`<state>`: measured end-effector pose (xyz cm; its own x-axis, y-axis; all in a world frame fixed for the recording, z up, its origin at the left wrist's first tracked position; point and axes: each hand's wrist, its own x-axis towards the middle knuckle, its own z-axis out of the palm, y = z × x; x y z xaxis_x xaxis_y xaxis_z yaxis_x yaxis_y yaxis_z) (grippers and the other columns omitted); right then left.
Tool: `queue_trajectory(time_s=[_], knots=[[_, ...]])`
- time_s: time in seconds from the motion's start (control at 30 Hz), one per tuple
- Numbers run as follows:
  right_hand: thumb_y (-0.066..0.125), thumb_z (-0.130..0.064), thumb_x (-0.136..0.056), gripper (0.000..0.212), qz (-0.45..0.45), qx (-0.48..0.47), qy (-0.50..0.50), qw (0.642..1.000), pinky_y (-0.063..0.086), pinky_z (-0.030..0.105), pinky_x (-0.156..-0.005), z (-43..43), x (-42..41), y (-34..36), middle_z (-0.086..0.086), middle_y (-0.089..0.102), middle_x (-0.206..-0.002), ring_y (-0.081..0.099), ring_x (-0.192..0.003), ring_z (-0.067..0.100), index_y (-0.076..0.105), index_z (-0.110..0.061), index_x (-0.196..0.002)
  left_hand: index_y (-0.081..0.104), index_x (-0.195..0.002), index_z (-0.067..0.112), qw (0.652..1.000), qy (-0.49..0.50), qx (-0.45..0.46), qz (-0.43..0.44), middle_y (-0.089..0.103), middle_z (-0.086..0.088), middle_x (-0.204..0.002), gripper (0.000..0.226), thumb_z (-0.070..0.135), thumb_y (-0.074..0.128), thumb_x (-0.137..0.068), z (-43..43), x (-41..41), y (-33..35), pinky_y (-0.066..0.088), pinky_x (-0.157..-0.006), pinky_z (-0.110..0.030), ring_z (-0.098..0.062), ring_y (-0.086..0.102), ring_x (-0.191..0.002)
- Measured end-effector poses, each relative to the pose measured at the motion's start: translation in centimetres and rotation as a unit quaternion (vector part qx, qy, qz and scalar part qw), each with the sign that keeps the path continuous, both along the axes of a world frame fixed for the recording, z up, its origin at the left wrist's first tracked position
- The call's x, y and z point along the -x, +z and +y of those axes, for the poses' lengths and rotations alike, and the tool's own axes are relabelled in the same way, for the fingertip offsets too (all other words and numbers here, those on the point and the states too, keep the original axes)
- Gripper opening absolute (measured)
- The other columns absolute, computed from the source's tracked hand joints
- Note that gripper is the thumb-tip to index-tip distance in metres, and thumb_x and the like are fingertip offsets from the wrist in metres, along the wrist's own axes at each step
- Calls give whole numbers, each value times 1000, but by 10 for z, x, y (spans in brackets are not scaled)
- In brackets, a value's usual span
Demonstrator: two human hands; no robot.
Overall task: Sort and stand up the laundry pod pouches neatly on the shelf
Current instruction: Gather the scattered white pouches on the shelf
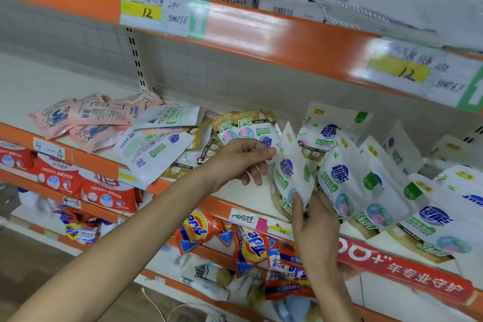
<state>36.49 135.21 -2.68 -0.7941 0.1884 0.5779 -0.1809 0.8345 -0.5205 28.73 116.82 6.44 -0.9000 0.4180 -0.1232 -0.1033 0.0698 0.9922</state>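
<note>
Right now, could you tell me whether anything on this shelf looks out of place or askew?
Yes: left of the standing row, pink pouches and gold-trimmed pouches lie flat in a mixed heap, some upside down, and one white pouch overhangs the shelf edge.

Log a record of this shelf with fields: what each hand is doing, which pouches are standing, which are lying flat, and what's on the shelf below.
left hand: grips the upper left edge of a white plastic pouch with a round blue logo
right hand: pinches that pouch's lower part
standing: row of white pouches, leaning, right of the held one
lying flat: heap of white and gold pouches; pink pouches further left
shelf below: orange detergent bags
</note>
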Motion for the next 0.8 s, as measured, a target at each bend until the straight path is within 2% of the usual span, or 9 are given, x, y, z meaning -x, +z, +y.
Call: queue_trajectory(time_s=[0.13,0.2,0.4,0.47,0.53,0.63,0.7,0.8], knots=[[60,-23,-93,25,-36,40,-10,998,53,28,-65,4,-7,-1,10,69,-94,66,-81,22,62,-3,-109,60,-82,13,999,10,31,-8,65,-7,-72,20,30,61,-93,-18,-1,-17,40,-47,-25,-20,60,-58],[60,-24,-93,26,-44,49,-10,998,53,28,-66,2,-10,-3,8,69,-94,67,-81,21,62,-4,-110,60,-82,13,999,6,53,-9,66,-6,-72,18,27,62,-92,-26,-3,-25,41,-48,-26,-19,61,-59],[59,-29,-93,15,-48,101,-32,993,54,35,-59,-9,-23,-9,0,65,-77,64,-70,17,59,-15,-87,62,-87,9,993,1,118,17,68,-3,-71,13,22,63,-92,-54,-7,-46,44,-53,-27,-15,64,-60],[62,-26,-92,15,-45,116,-53,991,53,33,-59,-9,-28,-11,-1,64,-75,62,-68,14,59,-16,-83,63,-92,5,993,-1,118,11,69,-5,-72,15,21,63,-92,-62,-8,-52,46,-52,-26,-15,64,-60],[64,-19,-90,7,-52,135,-68,987,51,27,-62,-9,-34,-13,-1,64,-77,62,-69,13,61,-14,-87,63,-94,4,993,-1,118,1,69,-5,-72,16,20,63,-92,-67,-11,-56,47,-52,-24,-16,64,-60],[65,-7,-87,6,-47,167,-71,982,40,7,-60,-18,-45,-13,0,63,-73,61,-69,10,61,-12,-84,62,-92,7,993,-1,114,-12,68,-4,-72,12,19,62,-93,-69,-17,-62,46,-50,-19,-14,64,-60],[66,-4,-85,13,-46,180,-59,981,39,5,-57,-28,-52,-13,-1,62,-69,60,-68,6,59,-14,-80,62,-91,9,994,-4,110,-14,67,-4,-72,9,18,62,-93,-71,-20,-66,46,-51,-19,-13,63,-61],[66,-5,-84,15,-62,201,-27,977,43,13,-56,-43,-55,-19,-2,62,-68,60,-69,9,59,-16,-78,62,-90,7,994,-11,106,-2,67,-3,-69,7,14,63,-92,-76,-21,-73,46,-51,-19,-12,64,-60]])
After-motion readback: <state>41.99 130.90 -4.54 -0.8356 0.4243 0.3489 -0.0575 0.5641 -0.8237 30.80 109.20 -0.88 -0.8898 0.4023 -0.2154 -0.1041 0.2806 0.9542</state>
